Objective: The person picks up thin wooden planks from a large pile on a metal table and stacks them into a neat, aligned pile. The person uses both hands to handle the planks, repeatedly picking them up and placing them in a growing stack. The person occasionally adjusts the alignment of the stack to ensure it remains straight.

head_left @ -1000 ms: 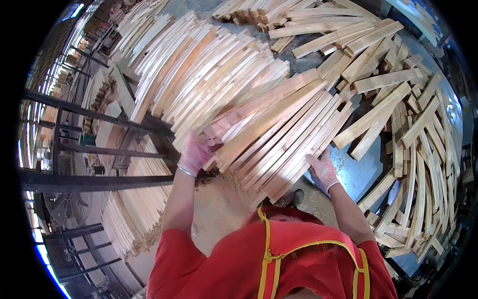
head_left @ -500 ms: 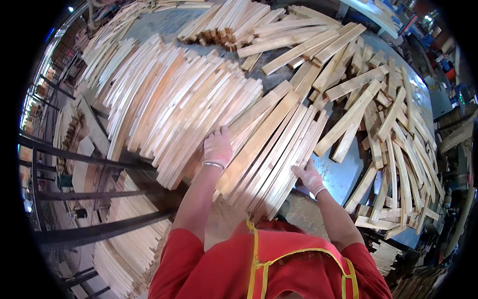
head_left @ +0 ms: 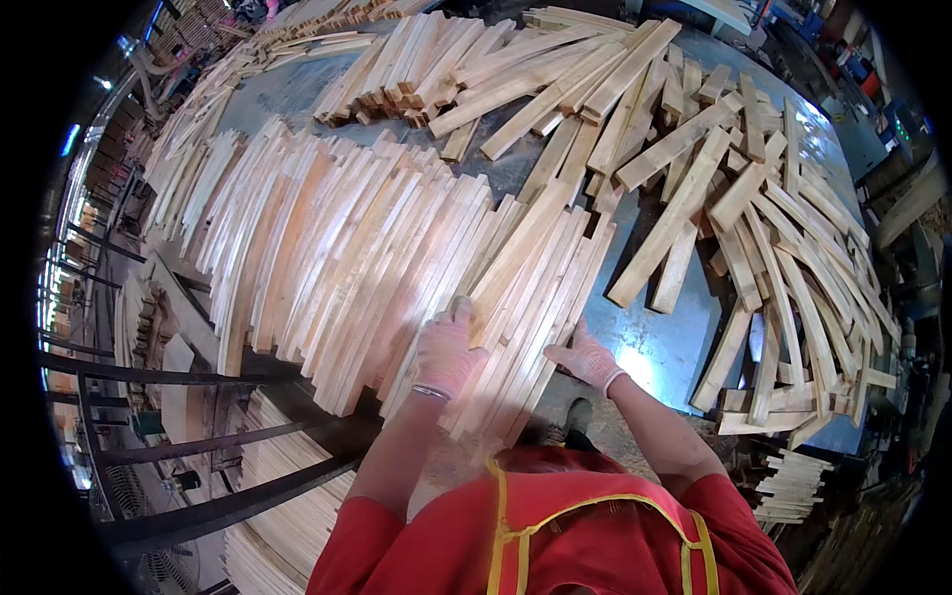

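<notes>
A row of long pale wooden strips (head_left: 528,297) lies side by side in front of me, near ends toward my body. My left hand (head_left: 448,349), in a thin whitish-pink glove, lies on top of the strips near their close ends, thumb stretched out to the right. Along the right edge of the same row, my gloved right hand (head_left: 587,362) rests with its thumb over the outermost strip and its fingers extended along the side. Neither hand is wrapped round a strip. Directly left of my left hand, a wider row of strips (head_left: 337,248) adjoins this one.
Loose, crisscrossed wooden pieces (head_left: 694,208) are heaped on the right of the bluish metal table (head_left: 650,342). A stack of strips (head_left: 407,69) lies at the far side. Dark metal bars (head_left: 218,446) stand at left, above another stack of boards (head_left: 283,486).
My left hand has moved nearer my body and spread over the strips. The right hand has moved left with the row's edge; the strips lie closer together. The whole view has shifted slightly.
</notes>
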A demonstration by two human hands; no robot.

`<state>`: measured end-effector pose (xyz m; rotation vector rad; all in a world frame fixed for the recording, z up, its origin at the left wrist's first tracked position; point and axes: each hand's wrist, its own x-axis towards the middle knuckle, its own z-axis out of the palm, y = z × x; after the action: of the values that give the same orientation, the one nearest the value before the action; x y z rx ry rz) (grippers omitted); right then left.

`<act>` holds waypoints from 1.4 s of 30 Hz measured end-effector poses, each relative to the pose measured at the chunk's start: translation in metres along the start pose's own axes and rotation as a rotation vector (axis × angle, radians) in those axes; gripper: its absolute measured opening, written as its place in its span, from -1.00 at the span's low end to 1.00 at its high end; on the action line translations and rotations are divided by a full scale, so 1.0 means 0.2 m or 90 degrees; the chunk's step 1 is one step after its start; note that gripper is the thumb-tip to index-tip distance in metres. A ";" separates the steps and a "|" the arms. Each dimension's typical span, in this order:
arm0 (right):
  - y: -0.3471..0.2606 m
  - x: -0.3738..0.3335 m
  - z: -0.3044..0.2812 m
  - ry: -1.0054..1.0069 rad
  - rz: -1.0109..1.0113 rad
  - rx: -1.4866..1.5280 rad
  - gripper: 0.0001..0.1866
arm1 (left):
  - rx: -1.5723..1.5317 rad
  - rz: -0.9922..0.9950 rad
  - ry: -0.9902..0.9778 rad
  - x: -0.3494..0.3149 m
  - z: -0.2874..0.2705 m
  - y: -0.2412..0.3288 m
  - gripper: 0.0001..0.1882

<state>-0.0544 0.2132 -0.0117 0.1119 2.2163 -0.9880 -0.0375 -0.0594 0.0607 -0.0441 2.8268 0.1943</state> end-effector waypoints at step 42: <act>0.41 -0.74 0.25 0.224 -0.099 0.433 -0.07 | 0.025 0.471 0.179 -0.35 0.47 0.50 -0.55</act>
<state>0.1129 0.2651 0.0073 0.4530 2.1099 -1.9006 0.0521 0.0531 0.0056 1.0630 2.9777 0.3084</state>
